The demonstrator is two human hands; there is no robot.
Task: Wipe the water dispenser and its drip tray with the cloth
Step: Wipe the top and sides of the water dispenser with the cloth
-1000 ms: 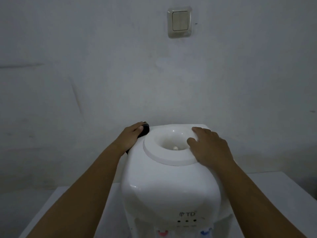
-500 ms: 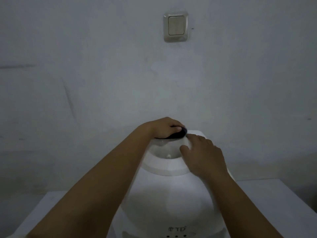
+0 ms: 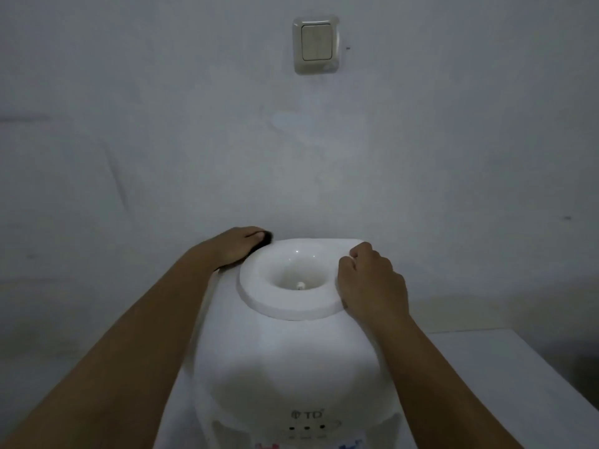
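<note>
Dim bluish light, soft grainy picture, slight wide-angle bowing at edges

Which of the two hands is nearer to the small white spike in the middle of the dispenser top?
Right. The right hand rests on the rim just right of the spike; the left hand, holding the dark cloth, is at the back left corner, outside the rim.

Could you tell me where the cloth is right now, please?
In the head view, the dark cloth sits under the left hand at the back-left top corner of the water dispenser, left of its bottle well.
</note>
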